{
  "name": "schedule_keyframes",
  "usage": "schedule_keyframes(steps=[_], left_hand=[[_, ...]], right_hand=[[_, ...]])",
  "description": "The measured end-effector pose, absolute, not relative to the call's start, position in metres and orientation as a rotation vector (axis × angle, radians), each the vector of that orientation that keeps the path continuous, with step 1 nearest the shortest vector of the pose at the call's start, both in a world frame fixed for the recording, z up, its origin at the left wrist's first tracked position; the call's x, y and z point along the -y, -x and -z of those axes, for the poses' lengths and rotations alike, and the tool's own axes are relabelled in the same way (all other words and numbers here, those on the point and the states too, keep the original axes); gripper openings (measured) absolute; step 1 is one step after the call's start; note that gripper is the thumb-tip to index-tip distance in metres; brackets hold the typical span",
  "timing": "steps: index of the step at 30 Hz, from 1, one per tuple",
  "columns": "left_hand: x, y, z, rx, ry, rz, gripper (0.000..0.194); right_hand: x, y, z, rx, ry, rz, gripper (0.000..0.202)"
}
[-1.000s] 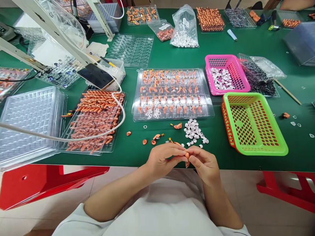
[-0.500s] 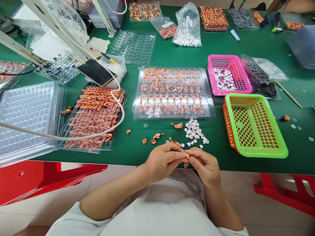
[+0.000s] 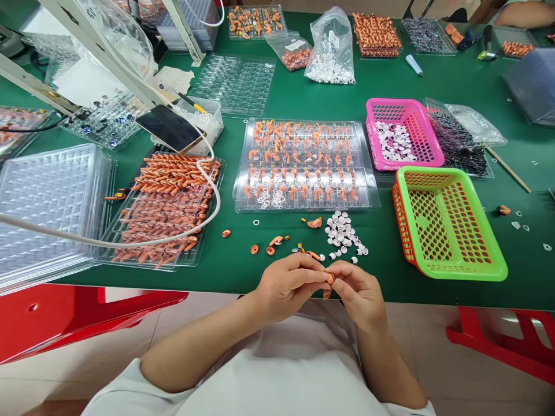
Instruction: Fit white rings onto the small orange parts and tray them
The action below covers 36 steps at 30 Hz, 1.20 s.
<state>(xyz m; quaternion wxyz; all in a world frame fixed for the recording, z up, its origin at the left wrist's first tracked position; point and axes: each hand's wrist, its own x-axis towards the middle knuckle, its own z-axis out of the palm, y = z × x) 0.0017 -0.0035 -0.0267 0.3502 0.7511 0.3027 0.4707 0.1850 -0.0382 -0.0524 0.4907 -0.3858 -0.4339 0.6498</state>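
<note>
Just over the table's front edge, my left hand (image 3: 291, 284) and my right hand (image 3: 361, 293) meet, fingers closed around one small orange plastic part (image 3: 330, 278). Both sets of fingertips pinch it, and they hide most of its shape. Beyond the hands lies a loose pile of small white round caps (image 3: 341, 229). Left of that pile are an orange curved piece with a yellow tip (image 3: 276, 240), another orange piece (image 3: 314, 222), and several orange oval parts (image 3: 254, 249). A clear tray (image 3: 306, 202) farther back holds rows of orange curved pieces and some white rings.
A green basket (image 3: 494, 254) stands right of my hands, with a pink basket (image 3: 436, 153) of white caps behind it. Stacked trays of orange parts (image 3: 167, 214) sit at left, crossed by a white cable (image 3: 214, 199). A phone (image 3: 171, 127) rests on a clear box.
The orange part has turned slightly between my fingertips, and both hands stay in nearly the same place. The objects on the table keep their places.
</note>
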Motion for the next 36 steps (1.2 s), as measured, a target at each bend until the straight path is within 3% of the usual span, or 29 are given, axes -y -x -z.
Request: schedule_keyframes(steps=[36], left_hand=[[0.012,-0.002,0.028,-0.789,-1.995,-1.240,0.035]], right_hand=[[0.035,-0.192,0.045,1.428,0.933,-1.317,0.033]])
